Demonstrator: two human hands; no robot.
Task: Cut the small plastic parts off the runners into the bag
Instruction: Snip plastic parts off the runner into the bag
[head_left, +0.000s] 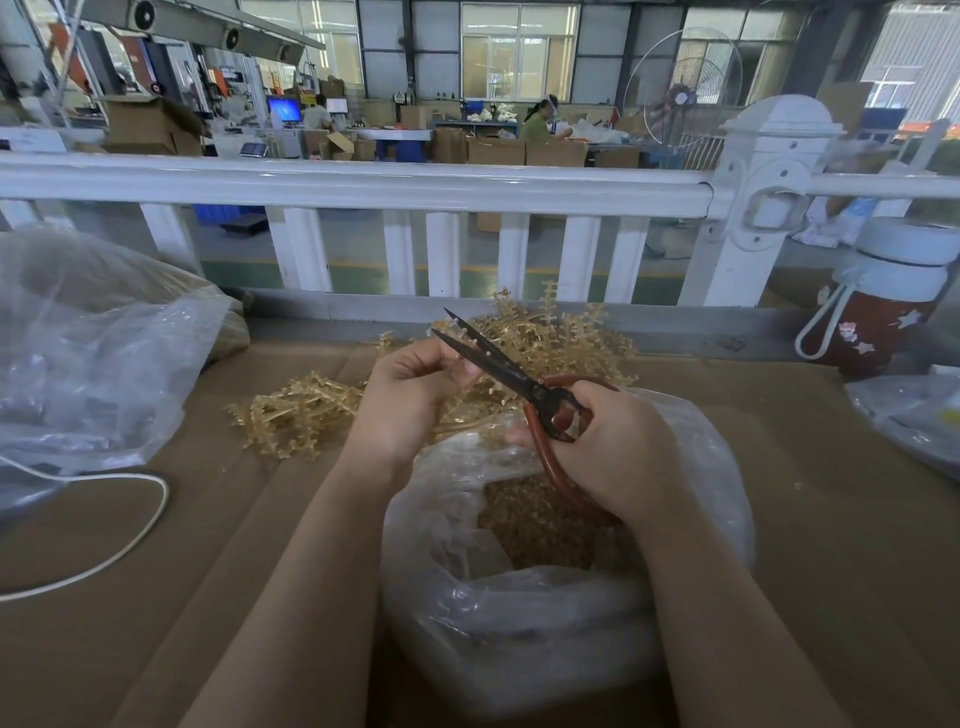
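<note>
Landmark: clear bag (519, 613), mouth open upward at the near centre of the cardboard-covered table (831, 519).
Bag contents: small amber cut parts (540, 525), too many to count.
Right hand (618, 447): above the bag's far rim, fingers curled through the red handles of one pair of scissors (519, 379).
Scissor blades: parted narrowly, tips pointing away from the bag, up and to the left.
Left hand (415, 389): just beyond the bag's far-left rim, fingertips pinching a small runner piece (460, 356) against the blades; the piece is mostly hidden.
Runner piles: two amber heaps, one (301, 410) left of the bag, one (561, 338) beyond it.
Open room: bare cardboard on both sides of the bag.
Far edge: white railing (363, 184) beyond the runner heaps.
Left of bag: one large clear sack (93, 353) and one white cord (130, 540).
Right of bag: one red bottle (878, 317) with white lid, near the table's far-right edge.
</note>
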